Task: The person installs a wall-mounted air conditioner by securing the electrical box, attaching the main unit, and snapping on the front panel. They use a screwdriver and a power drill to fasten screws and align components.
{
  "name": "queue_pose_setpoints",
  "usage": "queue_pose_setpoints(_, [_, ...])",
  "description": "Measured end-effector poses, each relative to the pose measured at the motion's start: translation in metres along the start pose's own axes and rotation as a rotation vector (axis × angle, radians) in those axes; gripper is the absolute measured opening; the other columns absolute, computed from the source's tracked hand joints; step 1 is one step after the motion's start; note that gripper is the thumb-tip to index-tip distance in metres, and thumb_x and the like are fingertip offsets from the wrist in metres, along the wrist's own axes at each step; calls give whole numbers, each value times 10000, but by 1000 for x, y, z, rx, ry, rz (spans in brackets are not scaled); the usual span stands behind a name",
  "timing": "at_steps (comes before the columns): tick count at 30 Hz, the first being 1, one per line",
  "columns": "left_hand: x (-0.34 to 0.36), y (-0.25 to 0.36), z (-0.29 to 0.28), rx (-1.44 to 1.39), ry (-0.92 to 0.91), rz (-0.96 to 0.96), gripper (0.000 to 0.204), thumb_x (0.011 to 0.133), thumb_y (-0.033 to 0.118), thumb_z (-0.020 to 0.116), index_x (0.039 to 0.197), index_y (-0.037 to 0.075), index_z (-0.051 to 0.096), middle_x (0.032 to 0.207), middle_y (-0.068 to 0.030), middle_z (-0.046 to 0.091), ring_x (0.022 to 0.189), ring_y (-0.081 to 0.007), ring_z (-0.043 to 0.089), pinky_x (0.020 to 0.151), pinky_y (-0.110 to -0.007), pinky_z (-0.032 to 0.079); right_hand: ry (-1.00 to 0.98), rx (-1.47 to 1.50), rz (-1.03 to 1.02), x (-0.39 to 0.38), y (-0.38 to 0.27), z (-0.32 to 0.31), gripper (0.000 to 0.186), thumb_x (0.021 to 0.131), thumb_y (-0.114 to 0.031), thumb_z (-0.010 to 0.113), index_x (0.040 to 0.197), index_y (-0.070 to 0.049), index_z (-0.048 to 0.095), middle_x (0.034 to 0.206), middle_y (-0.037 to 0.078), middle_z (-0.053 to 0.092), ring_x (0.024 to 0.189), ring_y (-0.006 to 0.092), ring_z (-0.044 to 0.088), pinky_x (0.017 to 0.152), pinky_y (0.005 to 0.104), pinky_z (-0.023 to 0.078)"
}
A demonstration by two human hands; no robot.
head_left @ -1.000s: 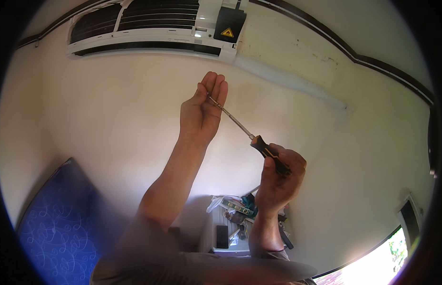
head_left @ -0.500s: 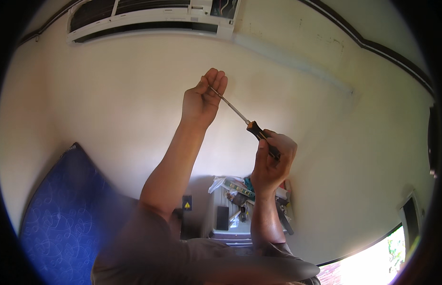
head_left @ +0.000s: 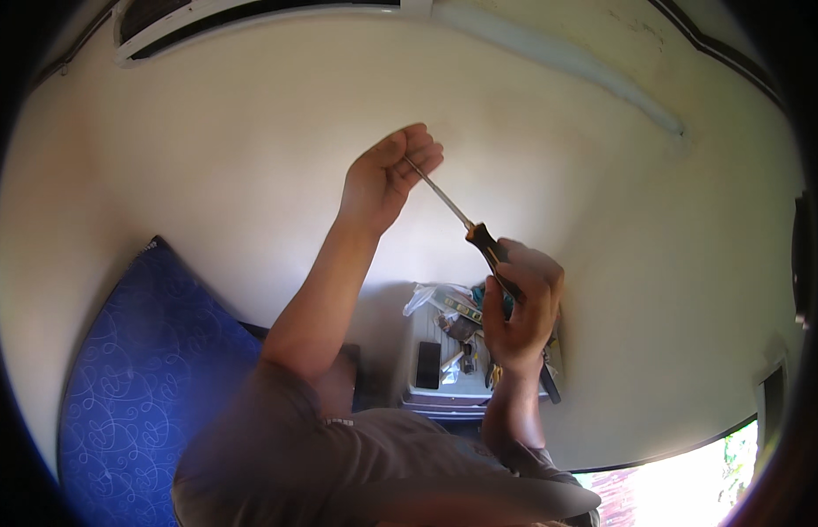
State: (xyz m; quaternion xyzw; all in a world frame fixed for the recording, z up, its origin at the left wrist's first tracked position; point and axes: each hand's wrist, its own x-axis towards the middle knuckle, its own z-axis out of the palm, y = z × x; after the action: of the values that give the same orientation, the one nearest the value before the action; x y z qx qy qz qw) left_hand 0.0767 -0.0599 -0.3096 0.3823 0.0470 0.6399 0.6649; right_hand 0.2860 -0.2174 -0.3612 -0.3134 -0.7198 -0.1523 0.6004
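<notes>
Within right hand [head_left: 525,303], screwdriver [head_left: 470,226]; slim metallic shaft [head_left: 441,195]; black, orange-edged handle [head_left: 487,243].

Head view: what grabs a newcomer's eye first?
The black-handled screwdriver near the middle, held in the right hand and slanting up to the left hand. Next, the large blue swirl-patterned panel at lower left, then the white-framed wall unit cut off by the top edge.
</notes>
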Motion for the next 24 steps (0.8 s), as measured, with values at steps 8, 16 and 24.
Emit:
queue_pose_setpoints(8, [-10,-20,12,-106,-198,-30,423,1131,244,515,1406,-74,559,1201,-160,732,1177,-324,708,1108,-472,563,416,575,416,-27,18,15,451,968,-24,756,1297,11,449,1333,262,586,1181,295,674,1016,401,574])
queue_pose_setpoints(16, [-5,-26,32,-77,-362,-130,647,1079,439,585,1492,-46,472,1401,-240,608,1339,-397,601,1153,-534,506,640,570,392,-33,31,19,417,987,-46,748,1287,-37,459,1266,243,625,1134,274,688,972,396,618])
queue_pose_setpoints(24, [97,91,66,1327,239,1273,544,909,179,837,1367,32,581,1335,-155,626,1253,-286,597,1046,-422,488,756,517,365,-35,41,0,369,997,-33,725,1275,-2,485,1269,223,616,1128,276,680,1001,421,632])
